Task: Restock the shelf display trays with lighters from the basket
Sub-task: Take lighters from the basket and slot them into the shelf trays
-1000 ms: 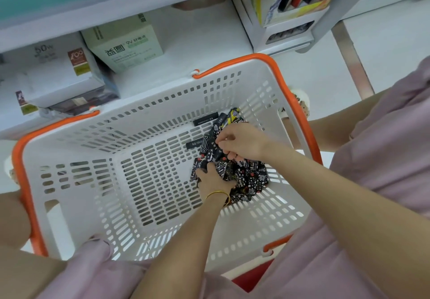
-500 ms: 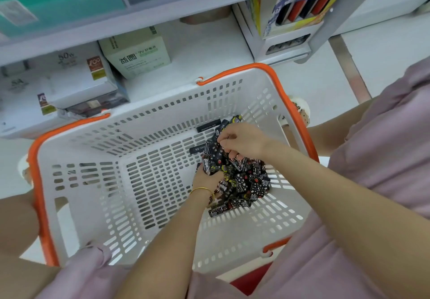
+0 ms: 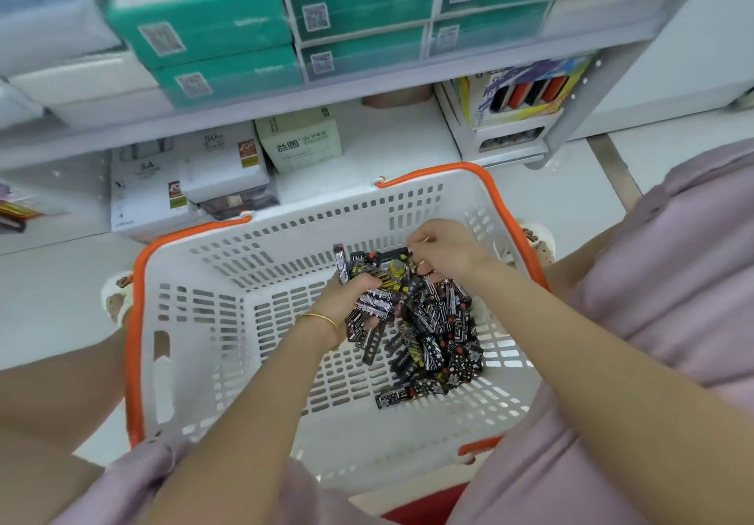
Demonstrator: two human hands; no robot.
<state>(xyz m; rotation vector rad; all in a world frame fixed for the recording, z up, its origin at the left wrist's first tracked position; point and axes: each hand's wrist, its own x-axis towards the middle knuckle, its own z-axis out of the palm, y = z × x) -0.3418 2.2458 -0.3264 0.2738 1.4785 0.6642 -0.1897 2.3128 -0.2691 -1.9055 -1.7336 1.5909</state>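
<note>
A white basket (image 3: 196,341) with an orange rim is seen from above, in front of a low shelf (image 3: 387,144). A heap of black patterned lighters (image 3: 438,345) is piled in the basket, directly beneath and beside both grips. The left grip (image 3: 344,300), ringed at the wrist by a gold bracelet (image 3: 322,319), is curled round a handful of these lighters. The right grip (image 3: 444,251), just beyond it, is pinched on a black lighter (image 3: 393,256) at the top of the heap. A display tray (image 3: 518,116), with black and orange items stood in it, is placed on the shelf, well beyond the right grip.
</note>
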